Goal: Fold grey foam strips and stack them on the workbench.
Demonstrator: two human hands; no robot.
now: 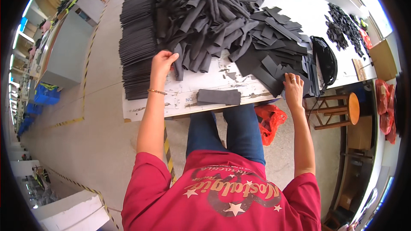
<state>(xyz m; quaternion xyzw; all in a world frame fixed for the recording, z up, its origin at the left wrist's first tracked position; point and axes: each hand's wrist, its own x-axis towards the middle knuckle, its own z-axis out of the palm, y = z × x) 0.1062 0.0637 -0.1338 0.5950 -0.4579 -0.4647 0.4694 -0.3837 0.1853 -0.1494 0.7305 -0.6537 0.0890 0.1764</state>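
On the worktable's left side, my left hand point(163, 63) has its fingers drawn together at the edge of a narrow black fabric strip point(179, 66). That strip hangs at the near edge of a large heap of curled black fabric strips point(205, 13). My right hand point(293, 87) rests on a fanned pile of flat black pieces point(274, 47), its fingers stretched over them and its thumb hidden. Between my hands, near the table's front edge, lies a small flat stack of dark strips point(218, 97).
A long row of tightly stacked black pieces point(139, 38) lines the left edge of the white table point(171, 108). Right of the flat pile is a black mesh-like bundle point(324, 60). A wooden stool point(352, 108) and a red plastic bag point(270, 124) are below the table.
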